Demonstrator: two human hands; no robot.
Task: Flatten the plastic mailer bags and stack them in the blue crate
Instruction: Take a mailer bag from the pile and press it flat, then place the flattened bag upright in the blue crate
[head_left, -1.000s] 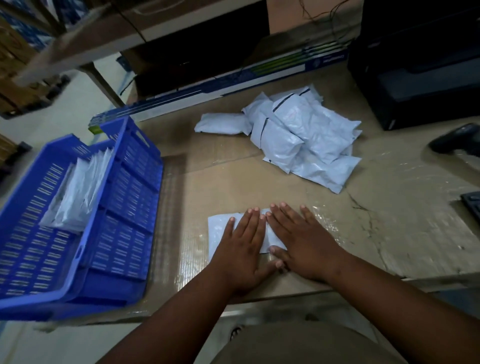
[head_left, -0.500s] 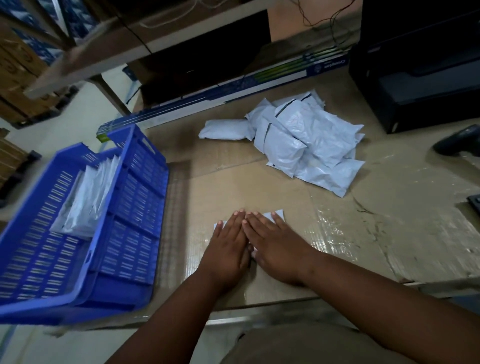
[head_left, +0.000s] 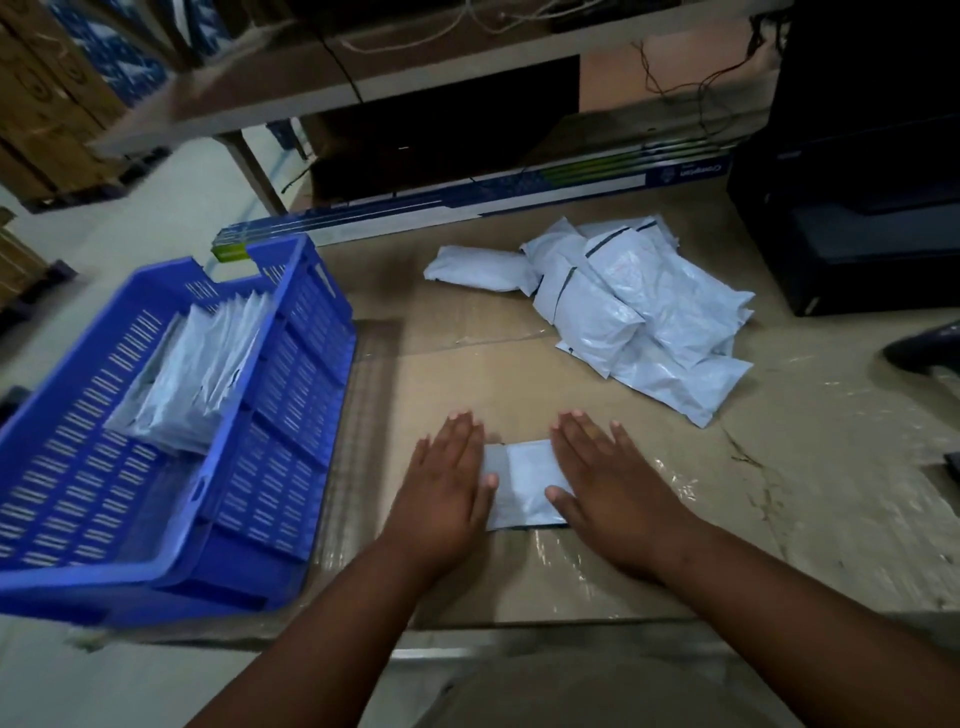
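**While pressed flat, one mailer bag between two palms**

Where cardboard covers the surface (head_left: 519, 582), lies a white mailer bag (head_left: 524, 483), pinned at its left edge by left hand (head_left: 447, 488) and at its right edge by right hand (head_left: 618, 493), fingers of both straight and spread. Sits to the left, the blue crate (head_left: 291, 415), holding flattened bags (head_left: 192, 379) leaning upright. Waits farther back, well apart, a heap of puffy unflattened bags (head_left: 634, 312).

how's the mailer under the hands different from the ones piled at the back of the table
The mailer under the hands lies single and pressed flat; the piled mailers are puffy, crumpled and overlapping. The left hand and right hand press its ends; nothing touches the pile. Both are pale plastic on the cardboard-covered table.
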